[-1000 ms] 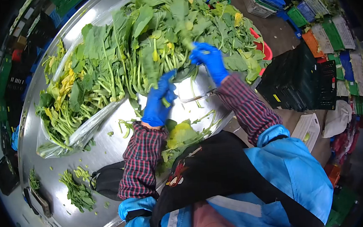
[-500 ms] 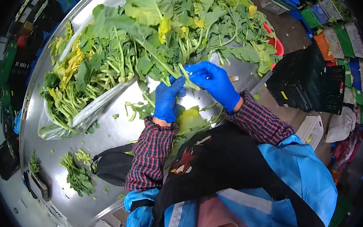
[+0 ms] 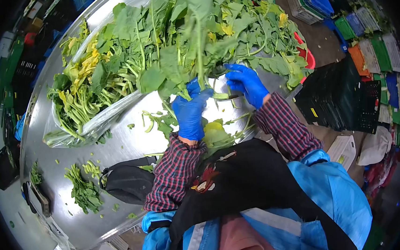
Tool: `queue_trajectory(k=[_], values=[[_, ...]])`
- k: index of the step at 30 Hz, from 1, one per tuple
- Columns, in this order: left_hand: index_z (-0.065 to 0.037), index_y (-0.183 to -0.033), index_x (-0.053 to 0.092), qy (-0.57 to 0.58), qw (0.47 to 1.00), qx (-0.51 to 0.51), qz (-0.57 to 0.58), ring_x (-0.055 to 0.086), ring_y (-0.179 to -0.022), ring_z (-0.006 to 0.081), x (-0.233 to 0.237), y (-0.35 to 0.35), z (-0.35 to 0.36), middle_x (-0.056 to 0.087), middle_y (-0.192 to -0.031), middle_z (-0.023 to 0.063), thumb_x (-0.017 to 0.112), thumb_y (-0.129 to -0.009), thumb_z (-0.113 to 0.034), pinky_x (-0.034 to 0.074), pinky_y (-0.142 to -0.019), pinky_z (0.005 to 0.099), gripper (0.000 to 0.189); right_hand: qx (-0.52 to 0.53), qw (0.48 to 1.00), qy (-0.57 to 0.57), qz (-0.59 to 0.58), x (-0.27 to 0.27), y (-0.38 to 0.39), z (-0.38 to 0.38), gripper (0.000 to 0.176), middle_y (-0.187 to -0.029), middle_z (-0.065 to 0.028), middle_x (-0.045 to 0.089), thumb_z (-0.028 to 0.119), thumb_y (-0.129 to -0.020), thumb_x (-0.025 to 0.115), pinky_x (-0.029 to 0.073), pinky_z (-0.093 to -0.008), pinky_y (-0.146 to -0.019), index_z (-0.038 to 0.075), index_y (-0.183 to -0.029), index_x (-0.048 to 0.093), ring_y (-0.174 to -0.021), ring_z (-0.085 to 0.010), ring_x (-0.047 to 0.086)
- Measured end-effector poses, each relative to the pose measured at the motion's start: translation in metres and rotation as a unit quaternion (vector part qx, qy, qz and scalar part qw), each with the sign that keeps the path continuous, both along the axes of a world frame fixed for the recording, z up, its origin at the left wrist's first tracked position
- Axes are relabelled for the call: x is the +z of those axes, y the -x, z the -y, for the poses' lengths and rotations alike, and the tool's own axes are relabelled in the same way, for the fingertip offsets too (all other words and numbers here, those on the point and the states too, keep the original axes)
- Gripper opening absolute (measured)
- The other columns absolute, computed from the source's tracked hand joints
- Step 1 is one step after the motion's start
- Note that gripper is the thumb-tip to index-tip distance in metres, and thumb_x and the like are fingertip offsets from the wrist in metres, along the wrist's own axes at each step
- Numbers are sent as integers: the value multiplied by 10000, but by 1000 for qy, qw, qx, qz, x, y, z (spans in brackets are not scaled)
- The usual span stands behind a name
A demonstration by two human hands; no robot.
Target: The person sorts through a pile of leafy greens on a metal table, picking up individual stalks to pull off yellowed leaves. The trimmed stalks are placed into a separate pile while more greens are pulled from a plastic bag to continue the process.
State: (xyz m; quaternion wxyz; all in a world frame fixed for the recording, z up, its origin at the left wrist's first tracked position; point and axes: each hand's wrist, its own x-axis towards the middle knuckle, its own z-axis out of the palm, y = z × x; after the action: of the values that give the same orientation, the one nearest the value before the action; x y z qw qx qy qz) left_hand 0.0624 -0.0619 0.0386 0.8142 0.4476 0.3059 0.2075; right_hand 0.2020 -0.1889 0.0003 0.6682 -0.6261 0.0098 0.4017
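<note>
Blue-gloved left hand [image 3: 189, 112] is clenching the base of a leafy green stalk [image 3: 199, 54], its long axis rising straight away from the fingers over the steel table [image 3: 117, 152]; right hand [image 3: 248, 82] is hovering just beside the cut end, fingers curled, grip unclear

Right hand [image 3: 248, 83] has let go; left hand [image 3: 190, 110] now raises the stalk [image 3: 198, 45]

gloves [image 3: 191, 121]: thin blue rubbery film, smooth, faint sheen, on left hand [image 3: 189, 112] and right hand [image 3: 248, 83]
greens [image 3: 166, 57]: matt leaves, waxy stems in the left fingers
table [image 3: 131, 147]: polished steel, bright beneath the fingertips
bag [image 3: 97, 126]: clear glossy plastic, left of the fingers
sleeves [image 3: 175, 171]: matt checked cloth
</note>
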Motion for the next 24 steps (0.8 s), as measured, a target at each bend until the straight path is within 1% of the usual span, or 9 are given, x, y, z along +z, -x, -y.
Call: queue_trajectory(k=[3, 7, 9, 12, 13, 16, 19, 21, 24], values=[[26, -1041, 596, -16, 998, -59, -16, 542, -684, 68, -2, -2, -1, 618, -836, 30, 653, -712, 5, 425, -612, 186, 334, 162, 984, -70, 8, 10, 16, -17, 282, -839, -31, 620, 96, -776, 631, 469, -223, -672, -11, -1034, 593, -732, -90, 569], [37, -1053, 578, 17, 999, -30, 14, 568, -713, 93, -17, 3, 4, 616, -873, 55, 647, -709, 31, 455, -648, 212, 351, 161, 980, -77, 85, 10, 26, -28, 188, -822, -45, 627, 86, -784, 635, 468, -228, -651, -17, -940, 630, -716, -100, 577], [18, -1005, 604, 11, 1000, 14, 16, 532, -686, 65, -11, 3, 6, 612, -827, 14, 656, -697, 20, 397, -572, 170, 313, 140, 984, -63, 92, 9, 31, -33, 116, -791, -53, 628, 58, -779, 621, 470, -231, -655, -21, -863, 635, -708, -108, 584], [34, -991, 597, -44, 997, 55, 5, 543, -682, 85, -16, 1, 12, 615, -856, 35, 667, -681, 49, 432, -598, 188, 318, 1, 987, -129, -98, -25, 16, -33, 64, -888, -66, 617, 64, -773, 582, 459, -252, -708, 19, -799, 619, -788, -122, 575], [39, -989, 595, -94, 993, 72, -4, 547, -680, 91, -18, 2, 11, 617, -863, 43, 673, -677, 53, 444, -612, 196, 322, 18, 992, -72, 102, -55, 0, -21, 115, -980, -72, 599, 118, -787, 576, 456, -256, -730, 41, -863, 614, -845, -116, 559], [39, -968, 599, -127, 991, 35, 1, 556, -705, 102, -16, 2, -3, 613, -849, 45, 685, -661, 66, 462, -640, 221, 320, -31, 994, -87, -54, -7, -18, -9, 152, -1008, -59, 587, 125, -801, 572, 456, -244, -717, 39, -922, 601, -877, -100, 546], [37, -947, 609, -194, 981, -28, -8, 569, -718, 103, -32, 4, -2, 615, -859, 50, 678, -661, 71, 465, -628, 228, 296, 72, 993, -97, -8, 27, 3, -8, 195, -927, -41, 595, 134, -806, 586, 453, -233, -669, 36, -974, 592, -799, -90, 556], [36, -949, 612, -85, 992, -24, 90, 573, -712, 101, -32, 1, 10, 626, -849, 57, 674, -663, 72, 458, -607, 228, 294, 164, 984, -50, 55, 39, 20, -20, 189, -845, -35, 602, 125, -784, 616, 448, -228, -633, 24, -943, 601, -709, -79, 555], [33, -969, 615, -112, 991, -51, 55, 570, -689, 95, -28, 7, 6, 630, -783, 41, 663, -699, 31, 448, -587, 232, 274, 211, 960, 27, 181, 36, 28, -32, 211, -813, -22, 592, 126, -782, 632, 447, -197, -662, 11, -955, 599, -724, -64, 546]])
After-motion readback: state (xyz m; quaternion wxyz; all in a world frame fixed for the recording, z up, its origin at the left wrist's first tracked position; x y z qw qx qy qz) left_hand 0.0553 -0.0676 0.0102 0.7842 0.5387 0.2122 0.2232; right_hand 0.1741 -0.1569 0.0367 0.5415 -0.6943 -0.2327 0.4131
